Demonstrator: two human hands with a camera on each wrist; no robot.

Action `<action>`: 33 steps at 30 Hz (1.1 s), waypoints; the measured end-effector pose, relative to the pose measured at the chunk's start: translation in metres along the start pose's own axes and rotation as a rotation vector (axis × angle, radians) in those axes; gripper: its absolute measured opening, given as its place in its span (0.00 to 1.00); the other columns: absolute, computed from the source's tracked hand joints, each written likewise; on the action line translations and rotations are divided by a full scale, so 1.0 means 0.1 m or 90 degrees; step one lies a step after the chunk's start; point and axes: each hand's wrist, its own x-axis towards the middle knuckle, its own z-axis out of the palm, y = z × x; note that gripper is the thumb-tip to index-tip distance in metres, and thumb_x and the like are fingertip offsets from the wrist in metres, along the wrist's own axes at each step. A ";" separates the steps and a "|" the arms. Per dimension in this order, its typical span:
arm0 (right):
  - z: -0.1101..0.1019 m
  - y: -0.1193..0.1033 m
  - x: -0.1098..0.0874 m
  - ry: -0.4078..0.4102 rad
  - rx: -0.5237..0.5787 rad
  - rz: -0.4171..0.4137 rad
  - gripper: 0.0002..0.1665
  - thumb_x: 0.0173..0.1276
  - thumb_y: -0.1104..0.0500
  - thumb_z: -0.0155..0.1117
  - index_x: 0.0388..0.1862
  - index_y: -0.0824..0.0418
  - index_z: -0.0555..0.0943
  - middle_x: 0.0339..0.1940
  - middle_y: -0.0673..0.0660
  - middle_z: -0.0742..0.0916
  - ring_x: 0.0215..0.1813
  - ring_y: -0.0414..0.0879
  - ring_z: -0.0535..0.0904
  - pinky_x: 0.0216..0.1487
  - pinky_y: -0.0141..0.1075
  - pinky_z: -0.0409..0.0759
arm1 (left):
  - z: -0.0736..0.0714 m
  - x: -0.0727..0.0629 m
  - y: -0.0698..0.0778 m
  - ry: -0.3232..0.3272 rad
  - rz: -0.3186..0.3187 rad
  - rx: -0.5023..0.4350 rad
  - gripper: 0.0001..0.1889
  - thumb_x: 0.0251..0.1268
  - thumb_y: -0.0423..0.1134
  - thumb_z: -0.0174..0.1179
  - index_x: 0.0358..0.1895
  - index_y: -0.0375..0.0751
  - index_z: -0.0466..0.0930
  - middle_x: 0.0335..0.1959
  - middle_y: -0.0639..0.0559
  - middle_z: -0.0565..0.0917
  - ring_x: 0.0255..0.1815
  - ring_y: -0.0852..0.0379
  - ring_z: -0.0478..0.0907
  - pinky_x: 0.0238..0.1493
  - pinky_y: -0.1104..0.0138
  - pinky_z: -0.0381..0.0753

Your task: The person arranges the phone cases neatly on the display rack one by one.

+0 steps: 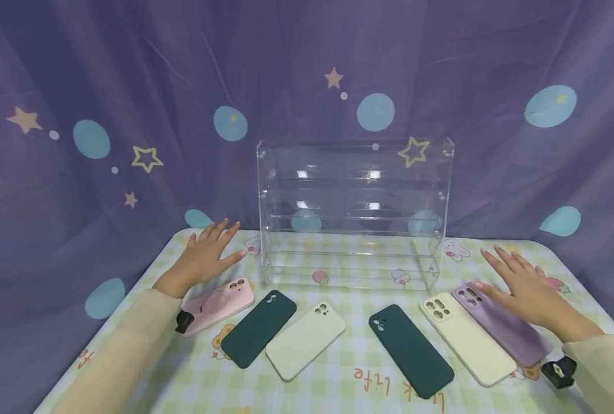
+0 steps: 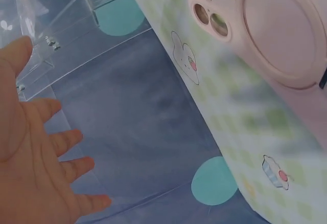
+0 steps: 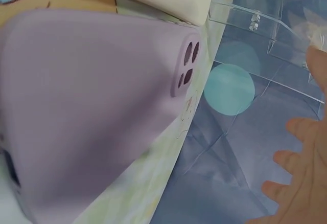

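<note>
My left hand [image 1: 200, 259] is spread with straight fingers above the pink phone case [image 1: 218, 307], which has a ring on its back. Over the purple phone case [image 1: 508, 328] my right hand [image 1: 526, 290] hovers, its fingers also extended and holding nothing. Between the hands lie a dark green case [image 1: 259, 328], a white case [image 1: 307, 342], a second dark green case [image 1: 411, 351] and a cream case [image 1: 467, 339]. In the left wrist view the pink case [image 2: 281, 29] shows close up; the purple case [image 3: 97, 96] fills much of the right wrist view.
A clear acrylic tiered rack [image 1: 353, 224] stands at the back middle of the table, behind the row of cases. The table wears a green-and-white checked cloth [image 1: 338, 397]. A purple curtain [image 1: 307, 46] with stars and blue ovals hangs behind it.
</note>
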 end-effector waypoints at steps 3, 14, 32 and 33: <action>0.01 0.04 -0.03 -0.002 -0.002 -0.014 0.47 0.69 0.45 0.56 0.77 0.53 0.44 0.74 0.71 0.51 0.70 0.77 0.43 0.54 0.77 0.43 | -0.02 0.01 0.02 0.012 0.000 -0.018 0.40 0.69 0.63 0.42 0.75 0.42 0.46 0.73 0.33 0.50 0.70 0.29 0.50 0.60 0.32 0.52; 0.07 0.19 -0.11 -0.041 0.107 -0.031 0.45 0.63 0.52 0.63 0.72 0.69 0.55 0.67 0.81 0.60 0.63 0.81 0.54 0.53 0.73 0.52 | -0.04 0.04 0.14 0.017 -0.017 -0.156 0.44 0.66 0.61 0.50 0.75 0.40 0.43 0.73 0.36 0.56 0.69 0.36 0.57 0.64 0.42 0.59; 0.15 0.33 -0.25 -0.090 0.201 0.047 0.49 0.62 0.54 0.66 0.71 0.76 0.51 0.65 0.84 0.59 0.62 0.81 0.55 0.52 0.71 0.57 | 0.12 0.18 0.35 0.045 -0.008 -0.329 0.38 0.66 0.56 0.54 0.72 0.38 0.56 0.69 0.39 0.65 0.67 0.38 0.63 0.62 0.44 0.65; 0.17 0.33 -0.25 -0.094 0.199 0.055 0.49 0.61 0.54 0.66 0.70 0.77 0.52 0.65 0.84 0.60 0.61 0.81 0.56 0.52 0.71 0.58 | 0.13 0.20 0.36 0.049 -0.007 -0.336 0.37 0.66 0.55 0.55 0.72 0.38 0.57 0.68 0.39 0.66 0.67 0.39 0.63 0.62 0.45 0.65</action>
